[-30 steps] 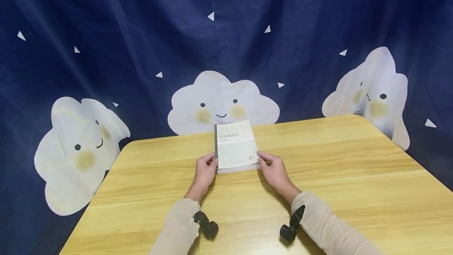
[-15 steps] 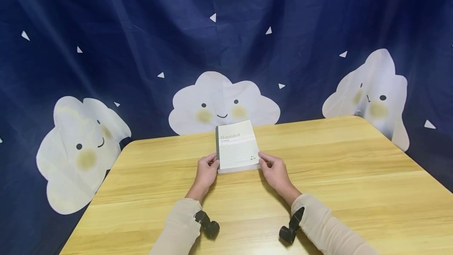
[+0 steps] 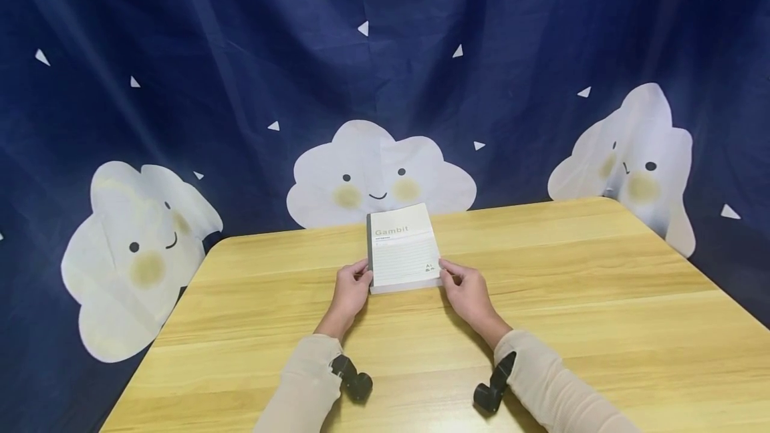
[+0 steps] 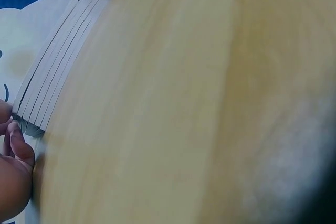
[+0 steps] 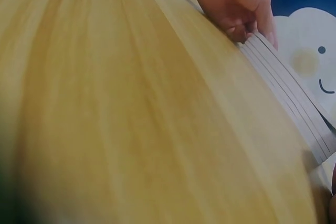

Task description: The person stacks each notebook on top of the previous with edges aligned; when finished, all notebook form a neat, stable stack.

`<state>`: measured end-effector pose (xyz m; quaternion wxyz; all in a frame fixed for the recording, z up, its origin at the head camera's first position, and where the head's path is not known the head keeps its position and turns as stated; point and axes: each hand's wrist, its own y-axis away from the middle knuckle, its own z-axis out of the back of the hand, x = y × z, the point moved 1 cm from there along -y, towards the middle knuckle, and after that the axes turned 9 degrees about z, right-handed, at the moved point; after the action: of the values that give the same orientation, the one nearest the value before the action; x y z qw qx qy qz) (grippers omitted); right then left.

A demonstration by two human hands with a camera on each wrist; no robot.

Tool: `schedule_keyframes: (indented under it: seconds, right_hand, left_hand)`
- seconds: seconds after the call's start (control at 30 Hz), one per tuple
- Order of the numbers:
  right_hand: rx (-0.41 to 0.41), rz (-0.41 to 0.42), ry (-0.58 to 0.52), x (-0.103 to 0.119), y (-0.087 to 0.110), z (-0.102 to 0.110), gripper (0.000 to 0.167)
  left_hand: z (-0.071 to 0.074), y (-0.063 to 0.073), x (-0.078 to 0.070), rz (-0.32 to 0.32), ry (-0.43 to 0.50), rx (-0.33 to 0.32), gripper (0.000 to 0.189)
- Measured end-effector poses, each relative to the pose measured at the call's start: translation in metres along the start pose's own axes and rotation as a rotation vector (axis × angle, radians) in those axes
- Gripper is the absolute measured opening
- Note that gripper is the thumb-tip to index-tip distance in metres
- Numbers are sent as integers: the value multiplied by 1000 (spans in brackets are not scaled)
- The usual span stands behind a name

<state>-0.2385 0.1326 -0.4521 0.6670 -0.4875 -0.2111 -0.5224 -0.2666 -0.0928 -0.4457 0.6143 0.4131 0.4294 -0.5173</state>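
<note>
A stack of several notebooks (image 3: 403, 252) lies near the table's far edge, its top cover pale, printed "Gambit", with a dark spine on the left. Their layered edges (image 4: 58, 56) show in the left wrist view. My left hand (image 3: 351, 293) pinches the top notebook at its near left corner. At the near right corner my right hand (image 3: 466, 291) pinches it between thumb and fingers. A thin dark gap under the top notebook shows by the right hand in both wrist views. The fingertips are partly hidden.
The wooden table (image 3: 601, 306) spreads around the stack. Behind it hangs a dark blue curtain (image 3: 240, 52) with white clouds and triangles. Black wrist cameras (image 3: 355, 383) sit on both sleeves, close above the tabletop.
Both hands keep their places at the notebook's near corners. The head view shifts slightly, moving the whole scene a little to the right.
</note>
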Motion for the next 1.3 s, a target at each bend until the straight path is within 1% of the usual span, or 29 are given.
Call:
schedule_keyframes:
  seconds: [0.2,0.43,0.77,0.9,1.03,1.13,1.17,1.3]
  right_hand:
    - [9,-2,20,1,0,0,29]
    - [14,11,28,0,0,1,29]
    - [-12,37,55,1,0,1,28]
    - [2,15,55,0,-1,0,29]
    - [22,-14,32,0,-2,1,30]
    - [26,-27,16,-2,-3,0,30]
    - [26,-24,28,-2,-4,0,29]
    - [63,-36,16,-3,-8,2,30]
  left_hand:
    - [0,0,0,-1,-13,-6,36]
    - [-1,1,-2,15,-11,-9,37]
    - [-1,-1,-1,7,-14,0,35]
    - [-1,-2,1,16,-19,0,36]
    - [-1,-3,2,32,-16,5,36]
    - [-1,-3,2,45,-7,7,36]
    - [-1,-3,2,50,-3,8,36]
    - [1,-3,2,73,-4,18,35]
